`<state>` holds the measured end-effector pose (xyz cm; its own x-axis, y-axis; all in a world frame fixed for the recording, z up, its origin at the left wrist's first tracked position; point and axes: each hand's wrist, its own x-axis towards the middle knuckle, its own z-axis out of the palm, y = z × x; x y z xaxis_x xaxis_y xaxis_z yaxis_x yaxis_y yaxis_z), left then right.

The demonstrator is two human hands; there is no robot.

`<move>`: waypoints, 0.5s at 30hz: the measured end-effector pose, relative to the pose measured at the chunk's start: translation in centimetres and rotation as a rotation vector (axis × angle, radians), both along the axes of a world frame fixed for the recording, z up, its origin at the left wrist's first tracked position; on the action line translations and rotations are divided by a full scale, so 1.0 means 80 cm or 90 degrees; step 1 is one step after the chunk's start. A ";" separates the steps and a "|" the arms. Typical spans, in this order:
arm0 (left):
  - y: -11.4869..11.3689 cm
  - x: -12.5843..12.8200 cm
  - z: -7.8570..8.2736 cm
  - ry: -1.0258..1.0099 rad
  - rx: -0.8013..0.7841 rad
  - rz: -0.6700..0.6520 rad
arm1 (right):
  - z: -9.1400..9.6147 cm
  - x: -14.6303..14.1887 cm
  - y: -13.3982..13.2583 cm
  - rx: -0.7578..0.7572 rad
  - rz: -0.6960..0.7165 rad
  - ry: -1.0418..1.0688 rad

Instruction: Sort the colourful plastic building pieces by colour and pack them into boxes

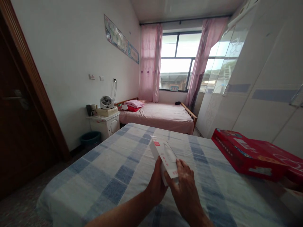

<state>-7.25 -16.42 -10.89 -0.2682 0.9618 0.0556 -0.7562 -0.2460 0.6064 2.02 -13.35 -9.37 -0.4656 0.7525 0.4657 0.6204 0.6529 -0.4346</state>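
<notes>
A white cardboard box with red print and a pale picture on its front is held tilted above the checked bedspread. My left hand grips its lower left side, thumb along the edge and the other fingers hidden behind or under it. Across the lower right side lies my right hand, its fingers over the edge and its thumb on the front near the bottom. What is inside the box cannot be seen.
Below my hands spreads a bed with a blue and white checked bedspread. Red boxes lie on its right side. Beyond stands a pink bed. A small fan sits on a white cabinet, beside a green bin. Wardrobes line the right.
</notes>
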 end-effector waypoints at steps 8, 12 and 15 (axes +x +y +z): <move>-0.014 -0.097 0.003 0.026 -0.073 0.063 | 0.031 -0.079 -0.021 -0.068 0.054 -0.052; -0.026 -0.133 0.004 0.045 -0.049 0.034 | 0.033 -0.119 -0.024 -0.120 0.062 -0.025; -0.035 -0.141 -0.005 0.032 -0.071 0.024 | 0.027 -0.134 -0.031 -0.163 0.090 0.001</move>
<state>-18.56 -19.25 -11.28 -0.3038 0.9520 -0.0375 -0.7158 -0.2021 0.6684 -8.73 -15.86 -7.17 -0.5735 0.7733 0.2704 0.5303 0.6020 -0.5970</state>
